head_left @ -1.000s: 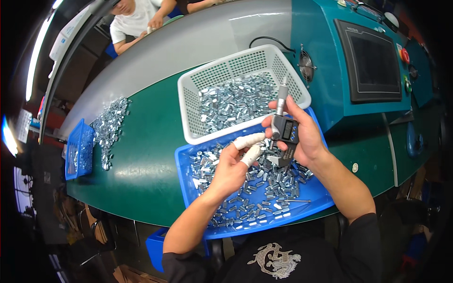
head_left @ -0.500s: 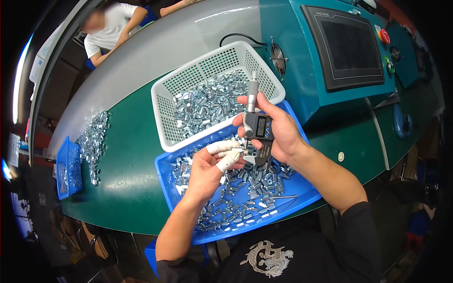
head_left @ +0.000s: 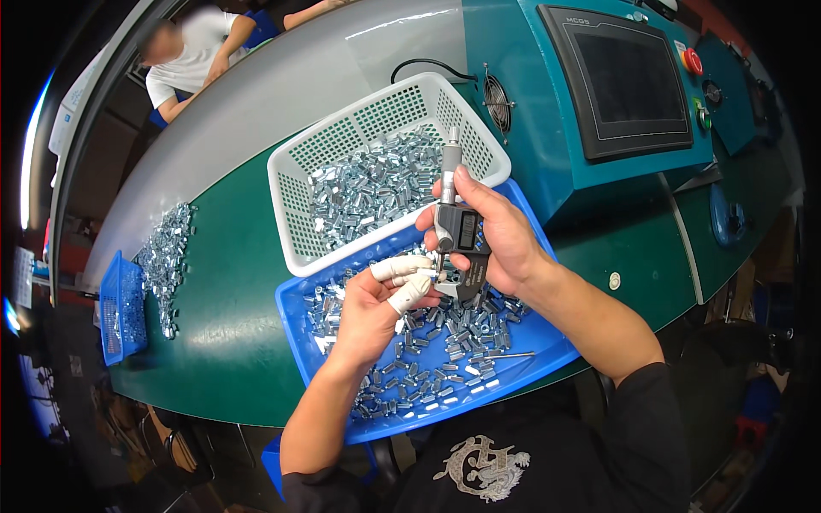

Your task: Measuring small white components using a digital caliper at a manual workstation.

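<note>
My right hand (head_left: 505, 239) is wrapped round a digital micrometer (head_left: 463, 238), its grey thimble pointing away from me and its frame toward me. White finger cots cover the fingertips of my left hand (head_left: 376, 299), which pinch a small metal hex piece (head_left: 430, 274) at the micrometer's jaw. Whether both measuring faces touch the piece cannot be made out. Both hands are above a blue tray (head_left: 522, 380) holding many loose shiny hex pieces (head_left: 466, 338). Behind them a white perforated basket (head_left: 286, 192), full of similar pieces, rests partly over the tray.
On the green table (head_left: 231, 342) to the left, a heap of metal pieces (head_left: 167, 256) lies beside a small blue basket (head_left: 122, 308). A thin metal rod (head_left: 510, 355) lies in the tray. A teal machine (head_left: 556, 154) with a screen stands at right. Another person (head_left: 192, 56) sits far left.
The whole view has shifted slightly. My hands keep nearly the same pose, with the left fingers and the piece still at the micrometer's jaw.
</note>
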Tool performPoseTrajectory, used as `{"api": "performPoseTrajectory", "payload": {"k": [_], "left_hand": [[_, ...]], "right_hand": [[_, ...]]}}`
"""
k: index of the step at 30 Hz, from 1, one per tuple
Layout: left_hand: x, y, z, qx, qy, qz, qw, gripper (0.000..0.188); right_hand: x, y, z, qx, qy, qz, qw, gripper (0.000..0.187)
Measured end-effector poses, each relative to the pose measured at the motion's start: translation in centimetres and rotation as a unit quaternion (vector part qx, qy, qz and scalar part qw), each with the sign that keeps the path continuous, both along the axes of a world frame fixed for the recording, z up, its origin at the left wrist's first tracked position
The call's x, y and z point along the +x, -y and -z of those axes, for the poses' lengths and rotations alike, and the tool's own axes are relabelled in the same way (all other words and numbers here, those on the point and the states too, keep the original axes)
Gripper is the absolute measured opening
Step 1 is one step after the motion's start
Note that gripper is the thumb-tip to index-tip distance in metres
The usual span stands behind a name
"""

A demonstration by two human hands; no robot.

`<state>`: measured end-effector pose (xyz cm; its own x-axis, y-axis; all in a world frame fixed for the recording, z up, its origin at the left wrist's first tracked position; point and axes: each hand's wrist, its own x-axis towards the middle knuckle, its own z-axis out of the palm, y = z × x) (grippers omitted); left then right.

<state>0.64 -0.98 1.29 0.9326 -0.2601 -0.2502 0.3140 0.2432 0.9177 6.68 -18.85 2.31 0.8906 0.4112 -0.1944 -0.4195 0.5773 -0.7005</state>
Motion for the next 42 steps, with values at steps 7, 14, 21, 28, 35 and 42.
{"api": "performPoseTrajectory", "payload": {"k": [7, 14, 21, 28, 35, 42], "left_hand": [[0.2, -0.1, 0.1, 0.010, -0.004, 0.001, 1.000, 0.024], [0.4, -0.1, 1.2, 0.066, 0.058, 0.008, 0.996, 0.020], [0.4, -0.8, 1.1, 0.083, 0.039, 0.009, 0.996, 0.019], [1.3, -1.3, 0.1, 0.029, 0.118, -0.221, 0.968, 0.038], [0.1, -0.4, 1.2, 0.572, 0.245, 0.033, 0.782, 0.040], [-0.3, -0.4, 2.3, 0.611, 0.286, 0.065, 0.735, 0.034]], "right_hand": [[0.0, 0.0, -0.2, 0.008, -0.014, 0.000, 1.000, 0.039], [-0.2, -0.1, -0.5, -0.046, -0.014, 0.018, 0.999, 0.035], [-0.4, -0.4, -0.6, -0.051, -0.013, 0.006, 0.999, 0.039], [-0.4, -0.1, -0.6, -0.056, -0.017, 0.011, 0.998, 0.044], [-0.4, -0.3, -0.2, -0.056, -0.020, 0.005, 0.998, 0.043], [-0.5, -0.4, -0.3, -0.061, -0.017, 0.002, 0.998, 0.043]]}}
